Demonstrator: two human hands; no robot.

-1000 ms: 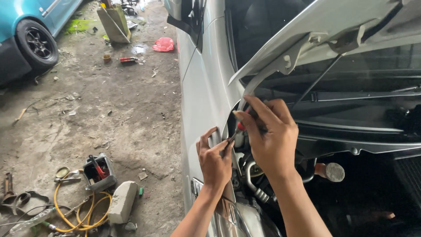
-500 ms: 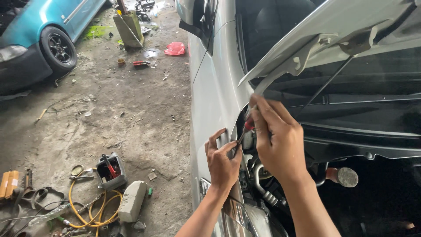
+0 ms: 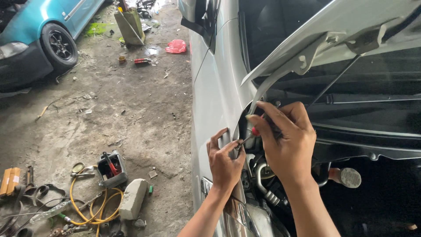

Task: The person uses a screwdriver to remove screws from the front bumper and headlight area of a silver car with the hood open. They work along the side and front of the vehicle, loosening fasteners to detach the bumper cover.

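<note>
Red-handled screwdriver (image 3: 254,131) sits clenched in our right hand (image 3: 287,140) beside the silver fender (image 3: 215,96), its tip meeting our left hand's (image 3: 224,160) pinching fingertips (image 3: 238,142).

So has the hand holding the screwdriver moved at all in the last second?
No. The right hand keeps its grip on the screwdriver, still by the hood hinge above the fender edge; only the camera shifted.
</note>
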